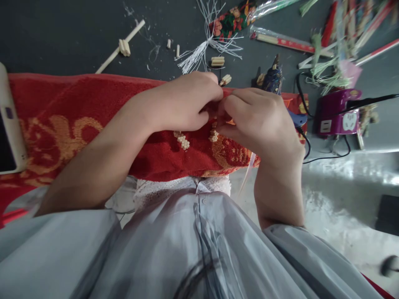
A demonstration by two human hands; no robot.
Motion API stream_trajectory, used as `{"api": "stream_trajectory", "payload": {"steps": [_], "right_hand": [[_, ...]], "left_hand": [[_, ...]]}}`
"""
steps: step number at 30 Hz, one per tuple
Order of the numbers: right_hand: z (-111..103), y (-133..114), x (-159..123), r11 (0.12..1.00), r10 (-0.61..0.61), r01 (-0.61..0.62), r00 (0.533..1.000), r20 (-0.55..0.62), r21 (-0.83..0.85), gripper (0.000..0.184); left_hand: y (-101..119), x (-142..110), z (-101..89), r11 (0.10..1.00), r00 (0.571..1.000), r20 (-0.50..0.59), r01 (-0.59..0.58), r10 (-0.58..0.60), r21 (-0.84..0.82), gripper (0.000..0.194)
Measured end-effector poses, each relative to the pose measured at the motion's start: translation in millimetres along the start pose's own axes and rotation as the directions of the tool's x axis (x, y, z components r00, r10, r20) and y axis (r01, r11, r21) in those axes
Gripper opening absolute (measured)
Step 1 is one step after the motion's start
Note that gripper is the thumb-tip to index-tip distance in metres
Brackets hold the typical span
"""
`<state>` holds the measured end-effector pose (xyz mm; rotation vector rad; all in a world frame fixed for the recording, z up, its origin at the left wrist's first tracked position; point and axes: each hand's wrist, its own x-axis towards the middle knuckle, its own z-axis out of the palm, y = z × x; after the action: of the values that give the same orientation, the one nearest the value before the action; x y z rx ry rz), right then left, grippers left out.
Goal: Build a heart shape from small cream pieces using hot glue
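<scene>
My left hand (187,101) and my right hand (255,120) meet fingertip to fingertip over a red towel (93,120) with a gold pattern. Both are closed in a pinch on a small piece that their fingers hide. Clusters of small cream beads (183,141) hang below my left hand, and another bead cluster (213,135) sits between the hands. A thin white strand (247,174) trails down under my right hand. Grey sleeves cover both forearms near the bottom.
On the dark table beyond lie a bundle of white threads (205,45), short cream stick pieces (217,61), a long white stick (120,47), wrapped sticks (280,41), a purple power socket (338,112) with black cable, and a blue glue gun (297,120). A phone (9,128) lies at left.
</scene>
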<state>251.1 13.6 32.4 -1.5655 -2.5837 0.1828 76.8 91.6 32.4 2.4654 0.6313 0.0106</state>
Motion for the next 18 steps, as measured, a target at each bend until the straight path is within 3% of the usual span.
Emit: {"api": "stream_trajectory", "payload": {"steps": [12, 18], "right_hand": [[-1.8, -4.1, -2.3, 0.994, 0.034, -0.034, 0.999, 0.001, -0.102, 0.016], [-7.1, -10.1, 0.6, 0.976, 0.171, -0.162, 0.984, 0.049, -0.145, 0.009]], "left_hand": [[0.2, 1.3, 0.2, 0.995, 0.999, 0.009, 0.053, -0.052, -0.087, 0.020], [1.5, 1.1, -1.5, 0.992, 0.998, 0.012, 0.063, -0.062, -0.113, 0.019]]}}
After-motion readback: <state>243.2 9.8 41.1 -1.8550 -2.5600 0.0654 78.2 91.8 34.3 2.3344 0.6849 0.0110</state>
